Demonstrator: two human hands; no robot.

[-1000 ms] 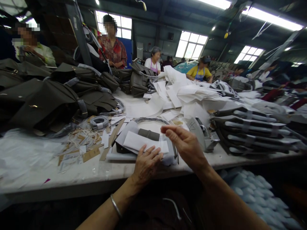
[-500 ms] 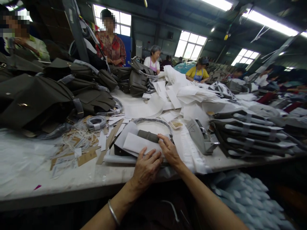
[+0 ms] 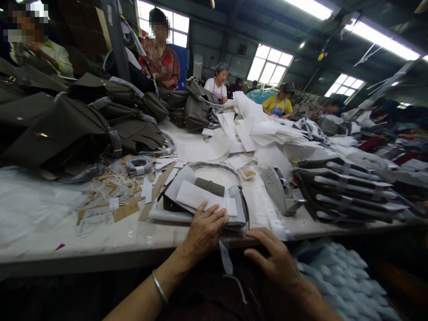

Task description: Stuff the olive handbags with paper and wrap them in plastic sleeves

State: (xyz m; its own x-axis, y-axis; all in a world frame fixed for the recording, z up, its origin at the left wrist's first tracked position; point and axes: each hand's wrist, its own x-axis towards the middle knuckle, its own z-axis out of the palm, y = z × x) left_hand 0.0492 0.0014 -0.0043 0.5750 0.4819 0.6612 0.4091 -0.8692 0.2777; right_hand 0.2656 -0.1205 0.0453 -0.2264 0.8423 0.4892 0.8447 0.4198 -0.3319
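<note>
A dark olive handbag (image 3: 169, 203) lies on the table in front of me, with white sheets of padding (image 3: 197, 196) folded over it. Its plastic-wrapped handle (image 3: 217, 164) arches behind. My left hand (image 3: 207, 226) rests flat on the front of the white padding, fingers stretched out. Just off the bag's right front corner is my right hand (image 3: 276, 256), thumb and fingers apart with nothing in them. Below the table's front edge hangs a translucent strip (image 3: 225, 256), between my two hands. To the right of the bag stands a grey tape dispenser (image 3: 281, 191).
Dark bags (image 3: 63, 133) are heaped at left, beside a plastic-wrapped coil (image 3: 138, 165) and tags with strings (image 3: 113, 191). White sheets (image 3: 267, 127) pile up behind; stacked wrapped bags (image 3: 347, 189) lie right. Pale blue rolls (image 3: 341, 276) sit below the table. Several people work beyond.
My right hand has come off the bag toward me and to the right, its fingers spreading. My left hand stays on the padding. The hanging strip now shows below the table edge.
</note>
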